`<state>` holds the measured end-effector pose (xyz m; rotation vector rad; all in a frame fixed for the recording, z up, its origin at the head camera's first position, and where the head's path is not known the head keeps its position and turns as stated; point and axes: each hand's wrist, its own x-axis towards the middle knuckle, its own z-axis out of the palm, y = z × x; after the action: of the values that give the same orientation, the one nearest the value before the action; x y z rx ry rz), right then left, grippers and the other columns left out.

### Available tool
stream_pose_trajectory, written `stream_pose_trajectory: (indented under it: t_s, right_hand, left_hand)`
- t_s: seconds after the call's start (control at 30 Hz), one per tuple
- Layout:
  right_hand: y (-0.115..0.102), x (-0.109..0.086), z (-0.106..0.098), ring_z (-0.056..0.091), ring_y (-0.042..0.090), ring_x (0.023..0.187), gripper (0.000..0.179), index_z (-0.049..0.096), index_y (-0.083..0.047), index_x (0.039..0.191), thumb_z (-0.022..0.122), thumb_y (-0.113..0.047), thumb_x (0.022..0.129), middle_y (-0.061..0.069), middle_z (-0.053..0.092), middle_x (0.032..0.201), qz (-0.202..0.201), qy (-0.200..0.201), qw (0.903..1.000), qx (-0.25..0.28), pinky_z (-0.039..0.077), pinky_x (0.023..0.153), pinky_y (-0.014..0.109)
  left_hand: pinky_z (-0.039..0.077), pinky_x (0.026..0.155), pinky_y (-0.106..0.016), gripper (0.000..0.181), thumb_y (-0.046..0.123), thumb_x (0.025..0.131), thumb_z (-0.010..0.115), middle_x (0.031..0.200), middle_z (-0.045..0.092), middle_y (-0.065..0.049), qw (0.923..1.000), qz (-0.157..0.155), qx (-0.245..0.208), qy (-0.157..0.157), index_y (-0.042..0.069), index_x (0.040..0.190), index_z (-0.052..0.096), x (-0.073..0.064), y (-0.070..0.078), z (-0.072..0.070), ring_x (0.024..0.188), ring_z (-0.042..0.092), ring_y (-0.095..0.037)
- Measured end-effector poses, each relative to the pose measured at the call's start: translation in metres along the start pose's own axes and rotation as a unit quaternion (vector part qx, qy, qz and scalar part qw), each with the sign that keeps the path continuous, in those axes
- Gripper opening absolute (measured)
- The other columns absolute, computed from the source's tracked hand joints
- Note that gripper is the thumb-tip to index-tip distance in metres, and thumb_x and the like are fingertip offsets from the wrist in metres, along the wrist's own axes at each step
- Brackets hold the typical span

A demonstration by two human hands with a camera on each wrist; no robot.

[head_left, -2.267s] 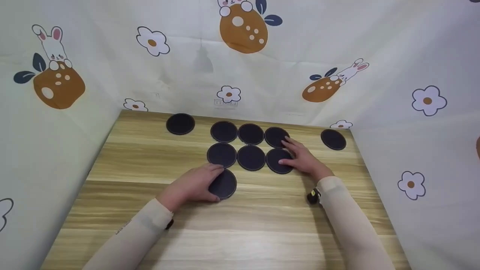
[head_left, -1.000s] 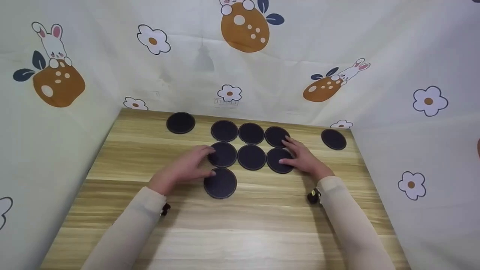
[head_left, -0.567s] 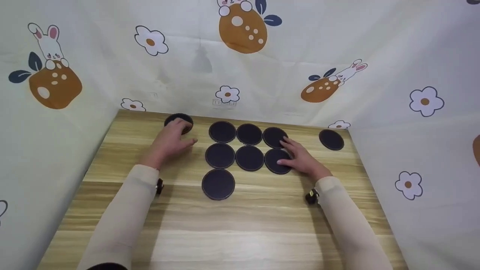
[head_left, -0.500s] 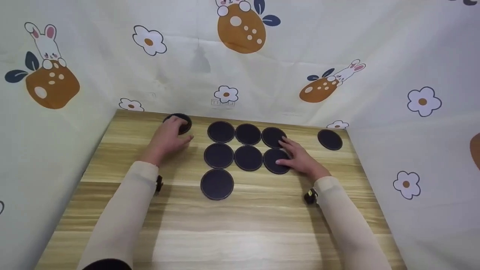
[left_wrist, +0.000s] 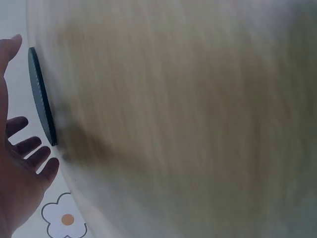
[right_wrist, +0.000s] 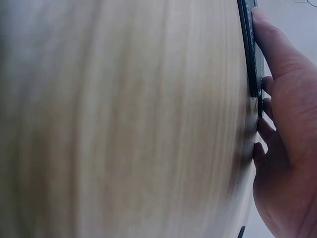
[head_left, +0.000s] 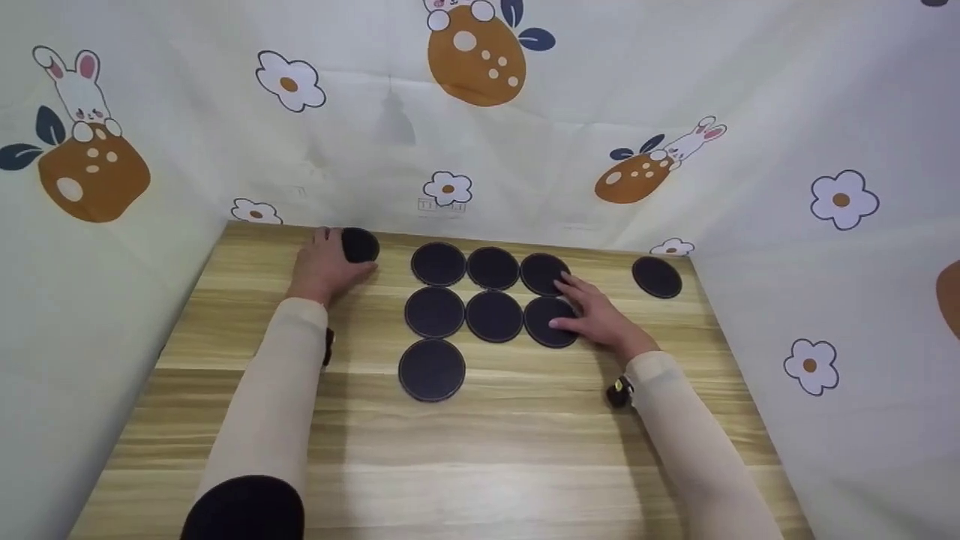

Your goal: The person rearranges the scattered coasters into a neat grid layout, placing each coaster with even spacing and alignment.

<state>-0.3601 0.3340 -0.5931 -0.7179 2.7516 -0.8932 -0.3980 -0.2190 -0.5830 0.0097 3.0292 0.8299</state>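
Observation:
My left hand (head_left: 326, 266) reaches round the left side of a black round coaster (head_left: 362, 246) with a stitched edge at the far left. In the left wrist view its fingers are spread about the coaster (left_wrist: 42, 96), with a visible gap between. My right hand (head_left: 596, 315) rests on the right end of a coaster group. Its thumb lies on the front-right coaster (head_left: 541, 322) and its fingertips touch the back-right coaster (head_left: 540, 273). The right wrist view shows the thumb against a coaster's edge (right_wrist: 251, 54).
Left of these are two rows of coasters (head_left: 493, 316), edge to edge, with a single coaster (head_left: 432, 370) in front. Another coaster (head_left: 657, 277) lies at the far right. Patterned cloth (head_left: 525, 165) walls the wooden table (head_left: 465, 450). A dark rounded shape (head_left: 247, 510) overlaps the left sleeve.
My left hand has left the single front coaster, passed the second row's left coaster, and moved back and left to the far-left coaster. My right hand has stayed in place.

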Motion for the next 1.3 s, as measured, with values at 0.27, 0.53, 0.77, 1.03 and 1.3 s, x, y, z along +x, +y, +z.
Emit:
stream_pose_trajectory:
  t_s: [0.27, 0.53, 0.77, 1.03, 1.3]
  right_hand:
    - [0.002, 0.001, 0.000, 0.021, 0.045, 0.166, 0.090, 0.044, -0.007, 0.169, 0.089, -0.037, 0.097, 0.014, 0.027, 0.181, 0.003, -0.002, 1.0000, -0.001, 0.020, 0.133, 0.063]
    - [0.004, 0.002, 0.002, 0.021, 0.047, 0.166, 0.090, 0.044, -0.005, 0.169, 0.088, -0.036, 0.097, 0.016, 0.027, 0.181, 0.000, -0.002, 1.0000, -0.005, 0.019, 0.133, 0.064]
    - [0.004, 0.004, 0.003, 0.021, 0.047, 0.166, 0.089, 0.045, -0.006, 0.169, 0.089, -0.033, 0.097, 0.017, 0.027, 0.181, 0.000, 0.000, 1.0000, -0.001, 0.020, 0.133, 0.063]
    - [0.004, 0.004, 0.002, 0.022, 0.047, 0.165, 0.089, 0.045, -0.006, 0.169, 0.089, -0.034, 0.096, 0.016, 0.028, 0.181, 0.001, 0.000, 1.0000, -0.005, 0.020, 0.133, 0.064]
    - [0.006, 0.003, 0.002, 0.023, 0.047, 0.165, 0.089, 0.045, -0.006, 0.168, 0.089, -0.035, 0.096, 0.016, 0.028, 0.181, -0.002, 0.002, 1.0000, -0.006, 0.020, 0.132, 0.064]
  left_hand:
    - [0.029, 0.126, -0.071, 0.118, 0.066, 0.092, 0.075, 0.171, 0.026, -0.037, 0.9991, -0.041, -0.005, 0.013, -0.009, 0.169, 0.025, 0.006, 0.004, 0.000, 0.155, 0.032, -0.057]
    - [0.027, 0.127, -0.070, 0.115, 0.062, 0.094, 0.076, 0.167, 0.030, -0.040, 0.9991, -0.041, 0.008, 0.011, -0.012, 0.167, 0.028, 0.003, 0.016, -0.001, 0.154, 0.032, -0.058]
    - [0.030, 0.127, -0.067, 0.110, 0.060, 0.094, 0.074, 0.166, 0.031, -0.040, 0.9993, -0.034, 0.015, -0.004, -0.012, 0.166, 0.032, 0.011, 0.010, 0.006, 0.154, 0.033, -0.058]
    - [0.036, 0.126, -0.063, 0.097, 0.054, 0.095, 0.069, 0.160, 0.041, -0.039, 0.9993, -0.018, 0.034, -0.003, -0.013, 0.160, 0.043, 0.013, 0.003, 0.010, 0.151, 0.038, -0.055]
    - [0.038, 0.124, -0.064, 0.097, 0.052, 0.093, 0.075, 0.157, 0.044, -0.040, 0.9993, -0.013, 0.036, -0.003, -0.014, 0.158, 0.046, 0.008, 0.009, 0.004, 0.148, 0.040, -0.056]
